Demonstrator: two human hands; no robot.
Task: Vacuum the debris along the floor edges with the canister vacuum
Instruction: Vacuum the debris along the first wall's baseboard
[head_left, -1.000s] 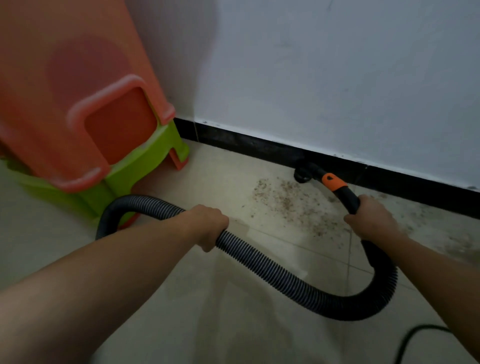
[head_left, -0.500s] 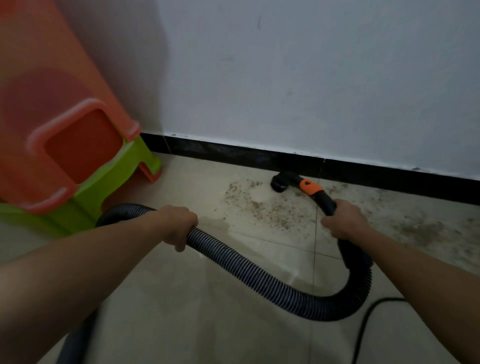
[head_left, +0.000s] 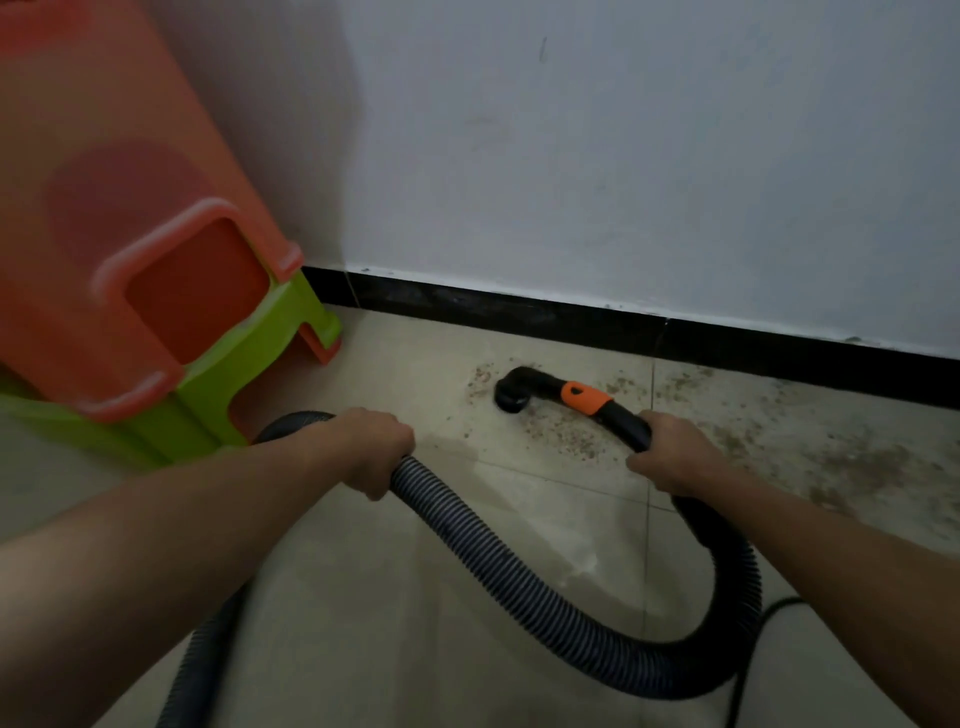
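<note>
A black ribbed vacuum hose loops across the tiled floor. My left hand grips the hose at mid-length. My right hand is closed around the black handle just behind its orange collar. The round black nozzle sits mouth-down on the floor among brown debris, a short way out from the black baseboard. More debris is spread to the right along the wall. The canister is out of sight.
Stacked orange and green plastic stools stand at the left against the white wall. A thin black power cord runs on the floor at lower right, beside the hose loop.
The nozzle has come away from the baseboard, leftward and toward me, over the debris patch. Both hands kept their grip. The view has shifted right and back.
</note>
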